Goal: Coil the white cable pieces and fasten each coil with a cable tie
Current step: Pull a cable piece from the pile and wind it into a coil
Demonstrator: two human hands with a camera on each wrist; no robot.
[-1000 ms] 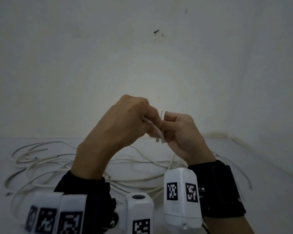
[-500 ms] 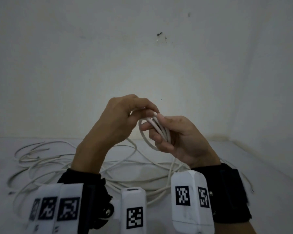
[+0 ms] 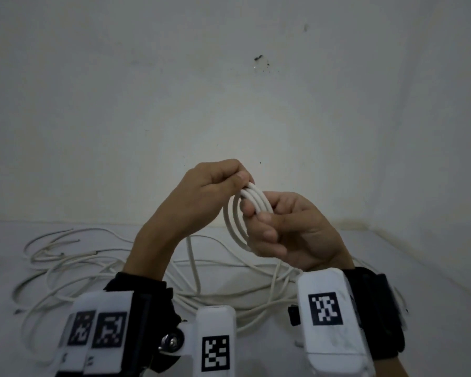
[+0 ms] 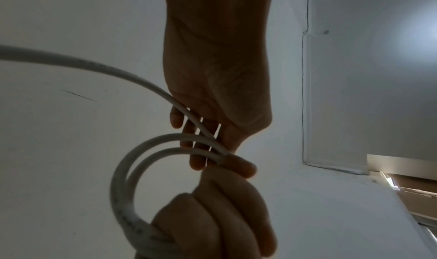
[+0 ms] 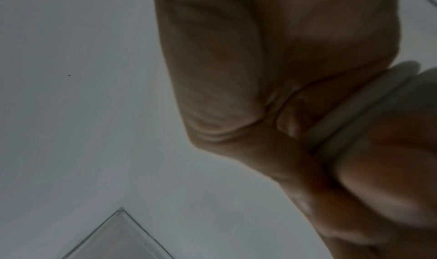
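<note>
A small coil of white cable (image 3: 233, 221) is held up in front of the wall, with three turns showing side by side. My right hand (image 3: 259, 216) grips the coil's right side, fingers curled round the strands. My left hand (image 3: 244, 183) pinches the cable at the top of the coil. In the left wrist view the coil (image 4: 123, 179) hangs between both hands, and a loose tail (image 4: 71, 63) runs off to the left. The right wrist view is blurred and shows cable strands (image 5: 350, 117) against the fingers. No cable tie is in sight.
Several loose white cable pieces (image 3: 93, 257) lie tangled on the white table (image 3: 419, 281) below the hands, from the left side to under the wrists. A white wall stands close behind, and a second wall closes the right side.
The left hand has laid cable over the top of the coil, and the loops now show wider with three turns. Both hands have shifted slightly right.
</note>
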